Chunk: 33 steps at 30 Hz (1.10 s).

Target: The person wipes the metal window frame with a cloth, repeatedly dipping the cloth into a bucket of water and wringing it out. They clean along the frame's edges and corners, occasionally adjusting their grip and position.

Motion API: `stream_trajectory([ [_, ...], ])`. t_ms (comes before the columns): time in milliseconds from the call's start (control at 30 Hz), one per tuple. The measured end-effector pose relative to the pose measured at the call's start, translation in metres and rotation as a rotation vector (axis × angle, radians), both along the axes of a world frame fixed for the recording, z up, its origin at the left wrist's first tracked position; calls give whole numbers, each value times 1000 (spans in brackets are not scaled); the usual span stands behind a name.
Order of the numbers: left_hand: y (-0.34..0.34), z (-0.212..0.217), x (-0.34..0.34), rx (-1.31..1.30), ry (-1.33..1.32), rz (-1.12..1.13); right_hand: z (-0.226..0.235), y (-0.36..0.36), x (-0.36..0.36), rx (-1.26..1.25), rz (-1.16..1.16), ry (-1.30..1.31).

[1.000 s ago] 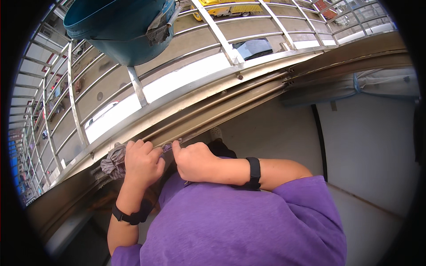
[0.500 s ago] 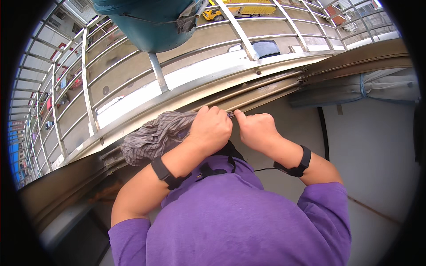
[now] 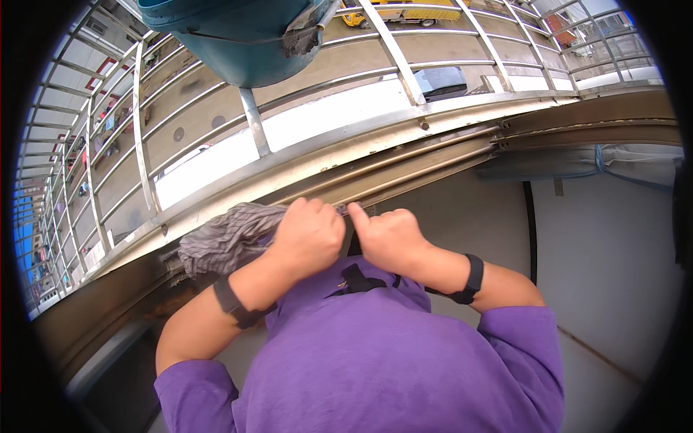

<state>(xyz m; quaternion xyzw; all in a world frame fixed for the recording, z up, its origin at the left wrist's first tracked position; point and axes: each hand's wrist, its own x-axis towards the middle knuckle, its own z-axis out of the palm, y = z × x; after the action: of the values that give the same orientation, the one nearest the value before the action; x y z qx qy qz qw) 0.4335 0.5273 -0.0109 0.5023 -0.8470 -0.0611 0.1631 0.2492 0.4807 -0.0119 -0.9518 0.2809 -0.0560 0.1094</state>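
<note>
A grey striped cloth [image 3: 229, 238] lies bunched over the metal sliding-window track [image 3: 404, 173]. My left hand [image 3: 310, 234] is closed around its right part, knuckles up. Just to the right, my right hand [image 3: 390, 234] is curled, its extended finger or thumb tip pressed to a small end of the cloth that shows between the hands. Both hands are held at the near edge of the track. The undersides of my fingers are hidden.
Beyond the track stands a metal bar cage [image 3: 256, 126], with a teal bucket [image 3: 238, 43] at its near side. A curtain [image 3: 563, 162] tied with a blue band hangs at the right. A street with a yellow truck [image 3: 404, 13] lies far below.
Both hands and the cloth have shifted left and a little nearer to me in the view. My grip looks the same, and the view itself has shifted slightly.
</note>
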Motion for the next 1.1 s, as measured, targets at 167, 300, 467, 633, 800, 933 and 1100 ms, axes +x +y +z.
stream_trajectory([
  [167, -38, -14, -55, -102, 2, 3, 6, -29, -42, -1, -114, 2],
  [300, 5, 2, 7, 38, 67, 117, -5, 2, 14, 117, 0, -115],
  [467, 41, 11, 59, 95, 19, 195, -8, 25, 58, 254, 180, -138],
  [633, -25, -3, -32, -4, 63, 45, 5, -25, -21, 30, 10, 9],
  [800, -82, -13, -110, -36, 106, 2, 16, -65, -79, -74, -179, 53],
  [933, -44, -15, -58, -30, 160, 77, 3, -40, -44, 47, -72, -43],
  [1100, 51, 9, 76, 82, 55, 237, 6, 16, 75, 477, 332, 0],
])
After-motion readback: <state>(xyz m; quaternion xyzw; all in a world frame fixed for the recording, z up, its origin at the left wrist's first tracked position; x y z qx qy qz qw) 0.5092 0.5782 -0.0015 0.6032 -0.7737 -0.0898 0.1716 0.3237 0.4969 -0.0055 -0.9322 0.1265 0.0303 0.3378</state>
